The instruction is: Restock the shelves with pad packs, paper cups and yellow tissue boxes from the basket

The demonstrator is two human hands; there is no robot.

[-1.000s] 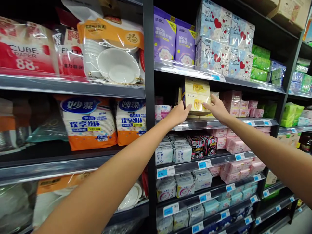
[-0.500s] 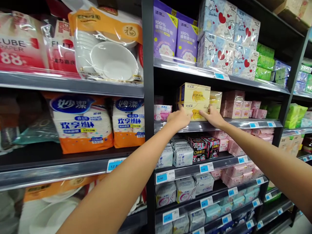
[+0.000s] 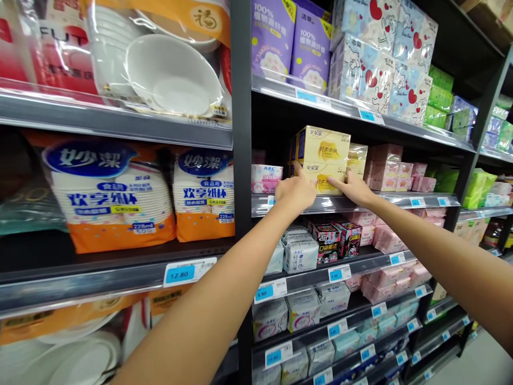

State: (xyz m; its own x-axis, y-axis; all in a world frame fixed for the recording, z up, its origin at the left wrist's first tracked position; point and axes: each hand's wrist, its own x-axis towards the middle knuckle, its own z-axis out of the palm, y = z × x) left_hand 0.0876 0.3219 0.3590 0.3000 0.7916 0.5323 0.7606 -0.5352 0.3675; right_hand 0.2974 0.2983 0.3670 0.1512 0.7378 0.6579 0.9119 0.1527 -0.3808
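Two yellow boxes with Chinese lettering are stacked on a middle shelf in the head view, an upper yellow box on a lower yellow box. My left hand presses on the lower box's left side, its index finger along the edge and the other fingers curled. Against the right side, my right hand grips the same box, thumb across its front. Another yellow box stands just behind to the right. Left of my left hand sits a pink ABC pack. Fingertips behind the boxes are hidden.
A dark upright post divides the shelving. Paper cup packs and bagged white bowls fill the left side. Purple packs and heart-print packs stand above the boxes. A shelf edge runs below my hands.
My view has moved closer and shifted, so the left shelves look larger and lower products sit differently in frame. Both hands stay on the sides of the lower yellow box.
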